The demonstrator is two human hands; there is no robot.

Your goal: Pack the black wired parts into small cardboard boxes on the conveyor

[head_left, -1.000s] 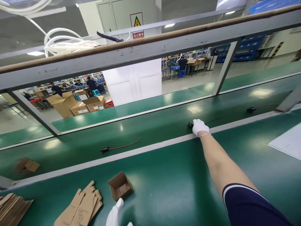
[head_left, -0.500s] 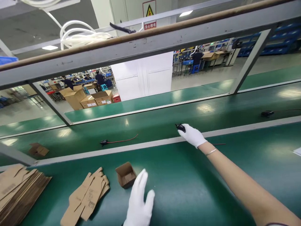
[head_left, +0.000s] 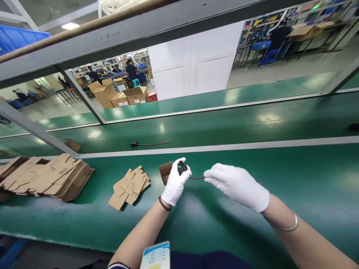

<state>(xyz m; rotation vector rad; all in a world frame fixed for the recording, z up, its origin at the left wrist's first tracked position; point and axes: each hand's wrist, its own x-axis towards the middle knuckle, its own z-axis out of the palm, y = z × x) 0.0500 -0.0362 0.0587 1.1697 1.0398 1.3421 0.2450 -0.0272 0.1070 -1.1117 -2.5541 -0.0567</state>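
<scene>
My left hand (head_left: 174,186), in a white glove, is closed round a small black motor-like part (head_left: 182,167) with a green spot on it. From this part a thin red wire (head_left: 198,178) runs right to my right hand (head_left: 237,186), also gloved, whose fingertips pinch it. Just behind my left hand stands an open brown carton (head_left: 165,171), partly hidden by the glove. Left of it, several flat carton blanks (head_left: 130,186) lie in a loose pile on the green work surface (head_left: 213,231).
A tall stack of flat cardboard (head_left: 64,177) lies at the left. Beyond the metal rail (head_left: 224,148), another black part with a red wire (head_left: 134,144) rests on the green belt (head_left: 213,129), with a small brown carton (head_left: 72,144) farther left. Slanting posts (head_left: 84,97) rise behind.
My right hand has come back from the belt with the black part. The part is now in my left hand, which has closed, and my right hand pinches its wire. The view has shifted.
</scene>
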